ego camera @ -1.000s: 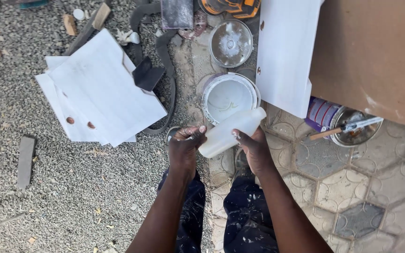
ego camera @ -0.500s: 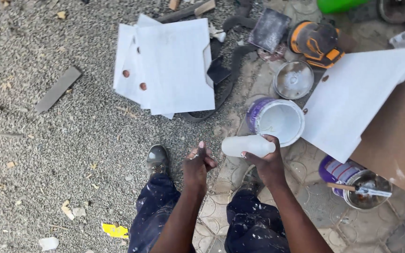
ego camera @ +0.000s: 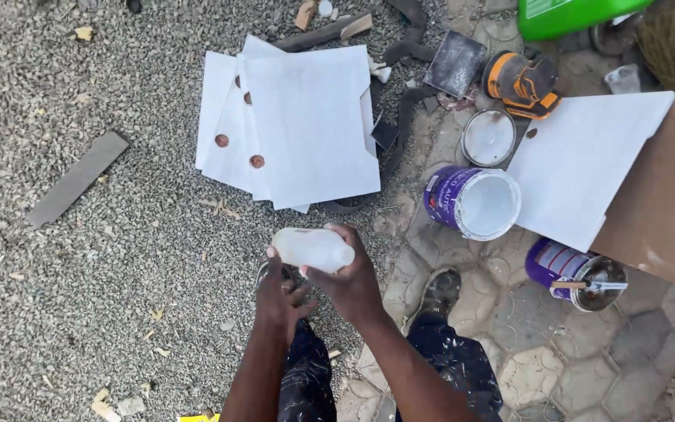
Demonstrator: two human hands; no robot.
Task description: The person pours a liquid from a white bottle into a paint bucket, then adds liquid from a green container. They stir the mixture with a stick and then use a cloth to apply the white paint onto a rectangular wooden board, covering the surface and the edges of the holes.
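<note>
My right hand [ego camera: 347, 283] grips a white plastic bottle [ego camera: 311, 248], held level above the gravel in front of my knees. My left hand [ego camera: 279, 295] sits just under and left of it, fingers apart, one fingertip touching the bottle's left end. Whether the bottle has a cap on I cannot tell. An open purple paint can [ego camera: 472, 203] with white paint inside stands on the paving to the right of the bottle, about a hand's width away.
A stack of white boards [ego camera: 298, 125] lies on the gravel ahead. To the right are a round lid [ego camera: 488, 137], an orange sander [ego camera: 522, 80], a large white board [ego camera: 587, 164], a brown panel [ego camera: 666, 195] and a second purple can [ego camera: 580, 273] with a stick in it. A grey strip [ego camera: 76, 178] lies left.
The bottle has swung from beside the paint can to the left, over the gravel, and now lies level. My left hand has dropped beneath it. The view has shifted right.
</note>
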